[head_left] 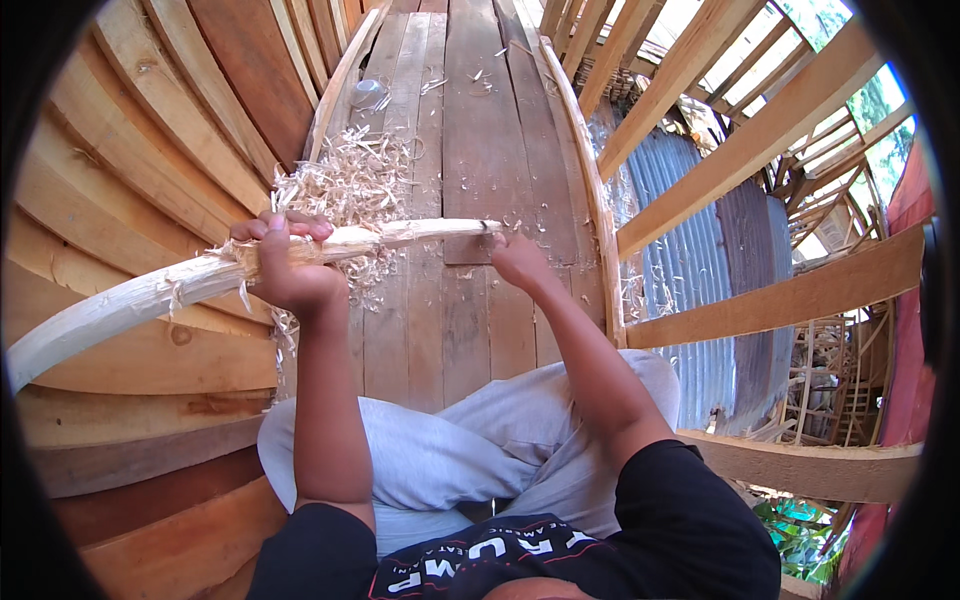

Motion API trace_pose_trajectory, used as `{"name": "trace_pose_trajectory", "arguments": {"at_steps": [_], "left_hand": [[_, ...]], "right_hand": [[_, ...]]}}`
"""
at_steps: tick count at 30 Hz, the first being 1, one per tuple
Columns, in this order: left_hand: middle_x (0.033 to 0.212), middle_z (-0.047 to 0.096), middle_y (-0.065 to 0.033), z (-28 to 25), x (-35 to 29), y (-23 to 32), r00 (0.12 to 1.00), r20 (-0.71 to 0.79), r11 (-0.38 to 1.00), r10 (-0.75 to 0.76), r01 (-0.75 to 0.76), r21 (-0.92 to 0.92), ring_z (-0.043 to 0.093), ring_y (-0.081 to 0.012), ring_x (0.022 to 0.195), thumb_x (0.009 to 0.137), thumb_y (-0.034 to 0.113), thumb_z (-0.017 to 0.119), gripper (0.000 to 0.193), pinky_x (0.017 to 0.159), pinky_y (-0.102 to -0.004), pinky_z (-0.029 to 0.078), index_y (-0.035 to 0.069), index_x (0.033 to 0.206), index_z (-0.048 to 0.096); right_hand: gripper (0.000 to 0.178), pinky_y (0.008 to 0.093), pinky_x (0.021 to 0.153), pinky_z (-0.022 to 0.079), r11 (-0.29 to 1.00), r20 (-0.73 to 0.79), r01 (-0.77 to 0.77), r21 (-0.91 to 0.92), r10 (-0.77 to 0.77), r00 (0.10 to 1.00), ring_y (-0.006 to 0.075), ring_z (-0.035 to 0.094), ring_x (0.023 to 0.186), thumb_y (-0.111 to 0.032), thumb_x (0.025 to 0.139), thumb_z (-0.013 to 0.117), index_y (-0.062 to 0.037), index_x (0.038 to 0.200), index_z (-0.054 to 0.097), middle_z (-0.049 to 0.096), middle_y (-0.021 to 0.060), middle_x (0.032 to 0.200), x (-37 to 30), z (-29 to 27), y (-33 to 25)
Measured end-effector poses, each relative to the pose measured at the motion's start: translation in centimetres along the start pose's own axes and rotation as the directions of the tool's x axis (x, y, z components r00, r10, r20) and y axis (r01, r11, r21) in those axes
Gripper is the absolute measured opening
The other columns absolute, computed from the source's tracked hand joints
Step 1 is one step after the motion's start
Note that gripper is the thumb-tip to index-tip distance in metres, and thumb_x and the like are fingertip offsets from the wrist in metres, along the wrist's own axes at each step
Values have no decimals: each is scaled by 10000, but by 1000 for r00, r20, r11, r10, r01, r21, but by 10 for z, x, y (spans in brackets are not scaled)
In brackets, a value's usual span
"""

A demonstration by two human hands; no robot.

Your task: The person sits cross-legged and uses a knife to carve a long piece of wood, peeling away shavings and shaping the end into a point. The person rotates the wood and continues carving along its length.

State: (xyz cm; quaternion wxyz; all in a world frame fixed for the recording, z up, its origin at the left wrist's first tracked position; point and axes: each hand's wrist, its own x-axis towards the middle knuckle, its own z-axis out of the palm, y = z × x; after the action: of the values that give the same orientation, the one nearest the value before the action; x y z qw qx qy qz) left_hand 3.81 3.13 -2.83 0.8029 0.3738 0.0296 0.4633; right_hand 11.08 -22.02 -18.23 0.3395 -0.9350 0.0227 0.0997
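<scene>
left hand [300, 285]: fingers clamped round pole [110, 312]. right hand [520, 262]: at tip, finger state unclear. shavings [352, 175] heaped beyond; planks [120, 200] left.

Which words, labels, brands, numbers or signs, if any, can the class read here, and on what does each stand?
Black T-shirt: white lettering, large and small, seen upside down; its wording is not copied here.
Peeled wooden pole: no lettering visible, only a dark mark near its tip.
Clear container: too small to tell.
</scene>
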Motion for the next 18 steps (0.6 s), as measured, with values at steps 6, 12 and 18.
{"name": "trace_pose_trajectory", "arguments": {"at_steps": [6,12,18], "left_hand": [[645,486,-67,6,2,-2,984,-154,991,90,-74,108,517,-184,478,782,40,540,157,515,-317,479,69,882,423],[612,478,-59,7,0,1,980,-189,986,67,-36,163,507,-175,548,781,60,562,106,530,-312,472,58,829,468],[611,477,-61,17,-5,0,983,-156,984,100,-75,162,508,-179,554,776,76,568,121,509,-300,456,58,834,463]], "right_hand": [[498,529,774,460,985,-1,112,130,-112,994,483,604,797,-337,972,395,61,783,628,624,296,758,-41,-2,-74],[480,536,774,464,987,19,155,35,-156,988,477,606,825,-322,968,393,64,820,637,625,303,790,-46,-3,-74],[480,519,792,482,999,-77,44,6,-43,996,470,619,843,-301,966,397,80,816,648,636,311,836,-18,0,-38]]}}
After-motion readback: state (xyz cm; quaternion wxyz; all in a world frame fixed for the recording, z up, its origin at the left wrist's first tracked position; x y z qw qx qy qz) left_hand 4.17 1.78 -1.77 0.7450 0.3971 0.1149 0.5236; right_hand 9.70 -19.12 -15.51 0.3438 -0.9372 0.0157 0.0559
